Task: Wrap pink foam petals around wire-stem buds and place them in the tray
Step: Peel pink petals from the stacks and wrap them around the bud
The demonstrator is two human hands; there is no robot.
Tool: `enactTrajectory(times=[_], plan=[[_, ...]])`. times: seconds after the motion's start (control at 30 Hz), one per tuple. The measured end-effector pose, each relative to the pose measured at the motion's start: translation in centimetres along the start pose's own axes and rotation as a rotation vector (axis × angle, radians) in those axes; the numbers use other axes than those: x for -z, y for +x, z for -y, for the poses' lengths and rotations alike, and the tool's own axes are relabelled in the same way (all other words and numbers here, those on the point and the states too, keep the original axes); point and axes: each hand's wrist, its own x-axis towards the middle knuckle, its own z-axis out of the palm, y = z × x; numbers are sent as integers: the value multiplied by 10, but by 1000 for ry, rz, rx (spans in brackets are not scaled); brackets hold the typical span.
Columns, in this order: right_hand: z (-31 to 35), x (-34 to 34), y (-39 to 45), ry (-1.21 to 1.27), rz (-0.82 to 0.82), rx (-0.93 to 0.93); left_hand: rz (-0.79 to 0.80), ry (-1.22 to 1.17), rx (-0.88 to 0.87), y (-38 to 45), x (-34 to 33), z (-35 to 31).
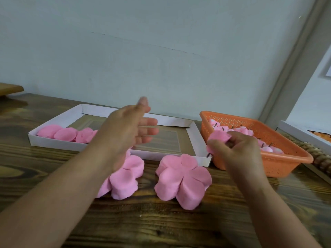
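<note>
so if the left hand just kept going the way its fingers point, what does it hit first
Probably the orange basket. The left hand hangs open above the white tray, fingers aimed to the right. Depth is unclear; it may pass over the tray's right wall first.

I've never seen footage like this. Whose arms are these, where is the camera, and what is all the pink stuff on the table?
There is no machine here: a person is working bare-handed, and the single camera sits on their head, looking forward and down. The left hand hovers open, holding nothing, above a white cardboard tray that has finished pink pieces at its left end. The right hand pinches a pink foam petal in front of an orange basket of buds with dark wire stems. On the wooden table lie two stacks of flower-shaped pink foam, waiting to be used.
</note>
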Motion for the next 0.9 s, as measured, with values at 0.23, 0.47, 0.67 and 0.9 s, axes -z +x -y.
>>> enactTrajectory(times=[0.23,0.47,0.67,0.9], plan=[[-22,7,12,20,-79,-101,264,901,-128,18,11,18],[-24,3,12,11,-45,-94,556,1219,-298,19,-10,38],[-26,2,11,6,-37,-79,621,1182,-322,23,-5,38],[-26,-1,10,26,-40,-84,614,1172,-314,28,-10,37]])
